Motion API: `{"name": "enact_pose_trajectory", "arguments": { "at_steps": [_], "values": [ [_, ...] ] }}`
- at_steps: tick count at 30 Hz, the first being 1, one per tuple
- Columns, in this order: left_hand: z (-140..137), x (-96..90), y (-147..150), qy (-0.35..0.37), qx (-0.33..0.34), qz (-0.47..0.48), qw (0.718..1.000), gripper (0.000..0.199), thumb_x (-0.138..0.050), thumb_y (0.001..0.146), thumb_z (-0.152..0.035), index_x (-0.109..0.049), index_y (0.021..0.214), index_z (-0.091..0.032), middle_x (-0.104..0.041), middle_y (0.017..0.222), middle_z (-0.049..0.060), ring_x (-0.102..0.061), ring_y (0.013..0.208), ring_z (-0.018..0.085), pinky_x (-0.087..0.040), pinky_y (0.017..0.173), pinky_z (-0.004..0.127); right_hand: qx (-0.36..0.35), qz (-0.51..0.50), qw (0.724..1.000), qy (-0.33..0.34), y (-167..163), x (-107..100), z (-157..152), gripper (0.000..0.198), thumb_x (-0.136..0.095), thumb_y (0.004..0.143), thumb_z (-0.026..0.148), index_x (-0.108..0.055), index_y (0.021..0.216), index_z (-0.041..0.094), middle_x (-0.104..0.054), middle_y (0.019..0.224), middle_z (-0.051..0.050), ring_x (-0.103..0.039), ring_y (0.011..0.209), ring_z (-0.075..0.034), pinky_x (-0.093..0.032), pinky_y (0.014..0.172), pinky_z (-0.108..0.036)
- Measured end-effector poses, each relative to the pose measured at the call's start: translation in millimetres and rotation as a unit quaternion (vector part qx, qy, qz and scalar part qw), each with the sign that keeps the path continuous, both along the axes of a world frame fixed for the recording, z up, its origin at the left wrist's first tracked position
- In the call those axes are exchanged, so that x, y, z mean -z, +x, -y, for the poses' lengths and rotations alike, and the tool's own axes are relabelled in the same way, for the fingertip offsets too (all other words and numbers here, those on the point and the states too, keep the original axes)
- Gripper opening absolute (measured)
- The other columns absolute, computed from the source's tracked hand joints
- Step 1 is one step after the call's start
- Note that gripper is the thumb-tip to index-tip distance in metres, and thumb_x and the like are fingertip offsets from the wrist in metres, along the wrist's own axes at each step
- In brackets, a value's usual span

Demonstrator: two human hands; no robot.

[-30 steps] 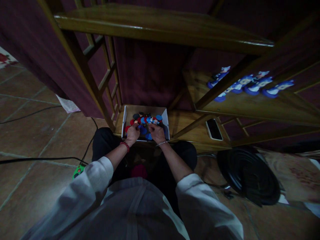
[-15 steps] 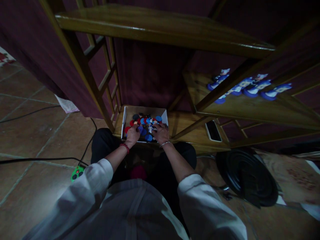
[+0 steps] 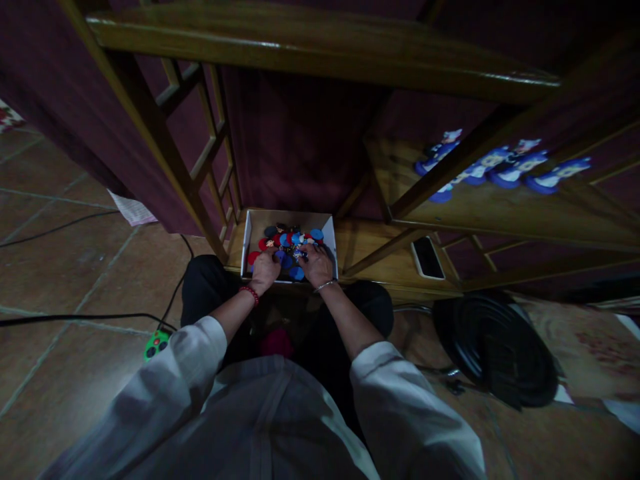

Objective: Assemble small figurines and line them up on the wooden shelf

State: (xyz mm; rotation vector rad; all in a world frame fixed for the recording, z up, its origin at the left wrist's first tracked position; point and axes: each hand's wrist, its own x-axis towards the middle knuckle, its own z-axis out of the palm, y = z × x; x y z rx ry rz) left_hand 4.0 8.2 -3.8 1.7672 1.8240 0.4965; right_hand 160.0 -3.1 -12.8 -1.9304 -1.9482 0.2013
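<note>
A shallow white box stands on the low wooden shelf between my knees. Jumbled inside are several small figurines with round red, blue and dark bases. My left hand reaches over the box's front left side, fingers curled together beside a blue-purple round base; what they grip is hidden. At the right, my right hand is bent over a small white-and-blue figurine, thumb and fingers closed on it. A blue base lies just below that figurine, and another blue base is at the back right corner.
Several white-and-blue figurines stand on a raised shelf at right, behind a slanting wooden post. A phone lies on the low shelf. A wooden beam crosses overhead. A black round stool and green controller are on the floor.
My right hand has shifted slightly left, its fingers drawn closer around the white-and-blue figurine. The left hand stays nearly in place. The camera view has tilted slightly.
</note>
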Motion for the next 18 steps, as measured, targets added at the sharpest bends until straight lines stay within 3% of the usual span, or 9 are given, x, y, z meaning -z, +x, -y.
{"name": "enact_pose_trajectory", "arguments": {
  "at_steps": [6,11,14,18],
  "values": [
    [0.4,2.1,-0.3,0.013,0.001,0.001,1.0,0.034,-0.046,0.081,-0.015,-0.06,0.112,-0.019,-0.068,0.101,0.008,-0.062,0.095,0.018,-0.045,0.084,0.026,-0.007,-0.031,0.999,-0.028,-1.9,-3.1,0.1,0.03,-0.057,0.077,0.018,-0.055,0.107,0.02,-0.066,0.097,-0.006,-0.058,0.089,-0.02,-0.045,0.082,-0.032],
    [1.3,-1.9,-0.4,0.007,0.006,0.001,1.0,0.033,-0.048,0.08,-0.015,-0.061,0.111,-0.021,-0.068,0.102,0.007,-0.062,0.097,0.018,-0.044,0.085,0.024,-0.003,-0.092,0.996,-0.012,0.6,-7.4,0.8,0.045,-0.054,0.079,0.023,-0.048,0.124,0.025,-0.064,0.105,-0.004,-0.059,0.089,-0.019,-0.047,0.082,-0.031],
    [1.7,-3.6,0.0,0.002,0.006,-0.007,1.0,0.034,-0.048,0.08,-0.015,-0.061,0.111,-0.021,-0.068,0.102,0.007,-0.062,0.096,0.018,-0.044,0.085,0.024,0.007,-0.14,0.99,-0.005,3.0,-6.5,0.0,0.036,-0.053,0.079,0.025,-0.056,0.116,0.025,-0.064,0.108,-0.003,-0.059,0.092,-0.018,-0.047,0.084,-0.031],
    [1.1,-1.3,0.4,0.011,0.008,-0.019,1.0,0.034,-0.046,0.081,-0.015,-0.061,0.111,-0.02,-0.068,0.101,0.008,-0.062,0.096,0.019,-0.045,0.084,0.025,0.05,-0.211,0.976,-0.007,6.1,-2.1,-2.8,0.03,-0.055,0.077,0.027,-0.06,0.107,0.023,-0.067,0.096,-0.001,-0.061,0.087,-0.016,-0.049,0.08,-0.029]
  ]
}}
